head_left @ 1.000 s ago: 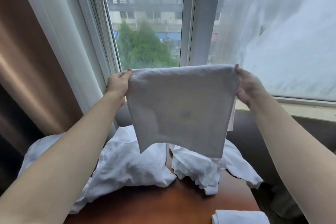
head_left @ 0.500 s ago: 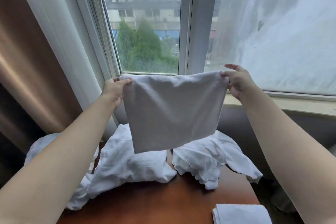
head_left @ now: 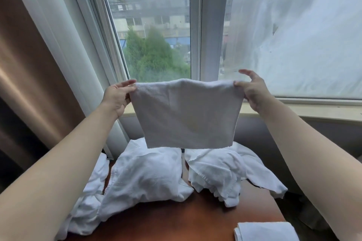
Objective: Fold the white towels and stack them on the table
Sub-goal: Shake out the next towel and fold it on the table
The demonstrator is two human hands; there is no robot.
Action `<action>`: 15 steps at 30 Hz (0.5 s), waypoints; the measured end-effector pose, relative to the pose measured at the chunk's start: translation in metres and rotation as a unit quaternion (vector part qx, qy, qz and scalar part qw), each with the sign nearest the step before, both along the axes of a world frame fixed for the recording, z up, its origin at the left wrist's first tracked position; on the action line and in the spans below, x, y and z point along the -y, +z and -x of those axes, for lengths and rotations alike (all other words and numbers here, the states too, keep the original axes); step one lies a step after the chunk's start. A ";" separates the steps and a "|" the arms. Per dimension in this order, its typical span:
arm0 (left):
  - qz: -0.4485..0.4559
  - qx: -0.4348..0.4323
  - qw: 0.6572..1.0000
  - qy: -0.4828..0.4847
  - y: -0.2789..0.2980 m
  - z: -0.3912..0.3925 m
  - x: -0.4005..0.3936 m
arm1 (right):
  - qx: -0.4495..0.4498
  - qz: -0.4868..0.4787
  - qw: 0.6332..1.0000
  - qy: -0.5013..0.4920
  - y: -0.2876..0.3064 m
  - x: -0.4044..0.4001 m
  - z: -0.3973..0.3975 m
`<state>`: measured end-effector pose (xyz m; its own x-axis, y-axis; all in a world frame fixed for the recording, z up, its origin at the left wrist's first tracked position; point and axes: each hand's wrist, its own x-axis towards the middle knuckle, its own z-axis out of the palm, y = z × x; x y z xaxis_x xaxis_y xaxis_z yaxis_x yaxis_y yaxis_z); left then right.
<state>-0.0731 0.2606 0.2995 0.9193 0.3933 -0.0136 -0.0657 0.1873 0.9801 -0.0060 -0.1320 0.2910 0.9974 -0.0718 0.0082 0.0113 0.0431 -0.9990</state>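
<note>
I hold a white towel [head_left: 186, 115] up in the air in front of the window, folded and hanging down. My left hand [head_left: 117, 96] pinches its top left corner. My right hand [head_left: 252, 92] pinches its top right corner, with the other fingers spread. Below it, a heap of crumpled white towels [head_left: 145, 178] lies across the far side of the brown wooden table [head_left: 176, 219]. A folded white towel [head_left: 264, 232] lies flat at the table's near right edge.
A window with a pale sill [head_left: 313, 110] runs behind the table. A brown curtain [head_left: 25, 68] and a white sheer curtain [head_left: 64, 45] hang at the left. Another sheer curtain [head_left: 303, 25] covers the right pane.
The towel hangs shorter now than a second ago and its top edge is narrower. My hands have moved closer together and my right fingers have spread.
</note>
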 end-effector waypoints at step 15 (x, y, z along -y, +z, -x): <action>-0.044 0.026 0.999 0.018 0.017 0.005 0.004 | 0.050 -0.021 0.998 -0.038 0.009 0.007 0.008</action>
